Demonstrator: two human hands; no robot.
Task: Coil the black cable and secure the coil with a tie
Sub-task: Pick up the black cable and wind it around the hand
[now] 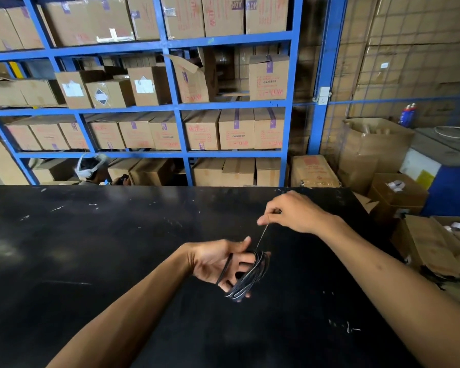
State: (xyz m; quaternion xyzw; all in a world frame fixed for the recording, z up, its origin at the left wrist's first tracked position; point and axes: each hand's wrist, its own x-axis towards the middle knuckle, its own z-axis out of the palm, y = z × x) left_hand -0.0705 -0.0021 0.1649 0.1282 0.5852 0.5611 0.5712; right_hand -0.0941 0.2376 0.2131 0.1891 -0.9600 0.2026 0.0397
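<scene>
The black cable (251, 274) is wound in several loops around the fingers of my left hand (218, 264), which holds the coil just above the black table (91, 248). A thin strand (262, 236) runs up from the coil to my right hand (290, 212). That hand pinches the strand between thumb and forefinger, up and to the right of the coil. Whether the strand is the cable's free end or a tie, I cannot tell.
Blue shelving (175, 107) full of cardboard boxes stands behind the table. Another person's head (91, 167) shows just past the table's far edge. Open cartons (430, 243) and a blue bin (452, 187) crowd the right side.
</scene>
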